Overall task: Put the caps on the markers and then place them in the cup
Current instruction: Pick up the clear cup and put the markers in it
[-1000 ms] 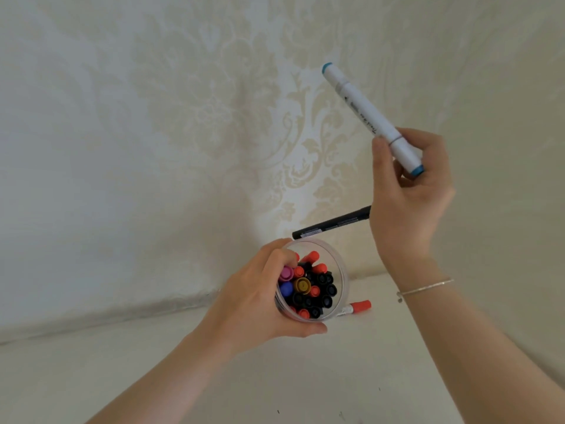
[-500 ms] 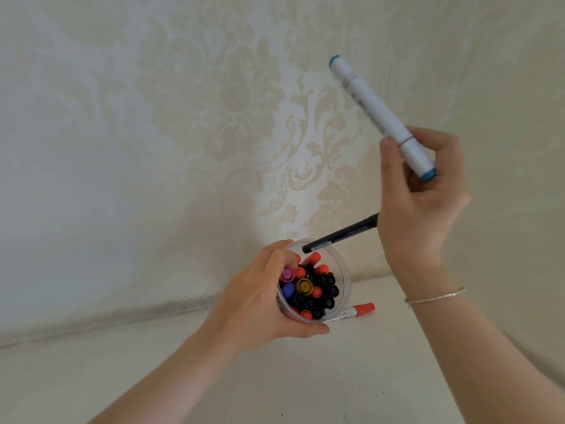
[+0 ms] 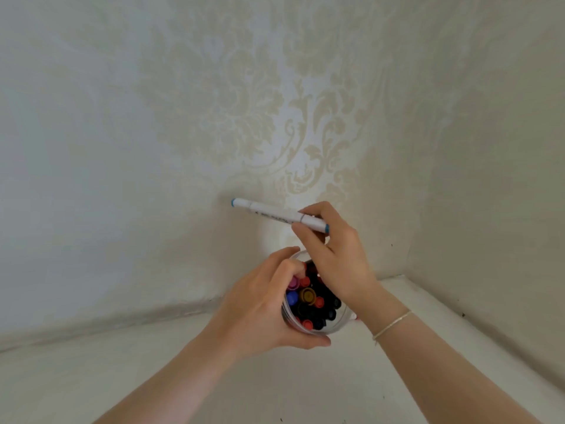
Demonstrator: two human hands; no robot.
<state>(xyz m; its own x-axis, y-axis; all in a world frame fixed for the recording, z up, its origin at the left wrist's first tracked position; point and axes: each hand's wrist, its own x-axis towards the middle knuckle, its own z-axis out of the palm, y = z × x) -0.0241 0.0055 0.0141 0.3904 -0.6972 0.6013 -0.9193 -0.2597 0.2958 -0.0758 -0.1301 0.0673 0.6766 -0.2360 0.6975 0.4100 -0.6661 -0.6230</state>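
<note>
My left hand (image 3: pixel 260 304) wraps around the clear cup (image 3: pixel 336 327), fingers curled over its rim at 9 o'clock and thumb pressed along its near wall, so that grip is clamped on the cup. The cup stands on the pale bench (image 3: pixel 153 377), close to the corner where two walls covered in patterned wallpaper (image 3: pixel 244 102) meet. Inside it, capped markers (image 3: pixel 307 296) are packed upright: red, black, blue, pink and one yellow-brown cap show from above. My right hand (image 3: pixel 339 258) hovers directly over the cup's far side, at about 1 o'clock from its centre, and its grip is closed on a white marker with blue ends (image 3: pixel 276 214), pinched near its right end between thumb and fingers. That marker lies nearly level, its free end pointing toward 10 o'clock, above the cup. A thin bracelet (image 3: pixel 393 324) circles my right wrist
</note>
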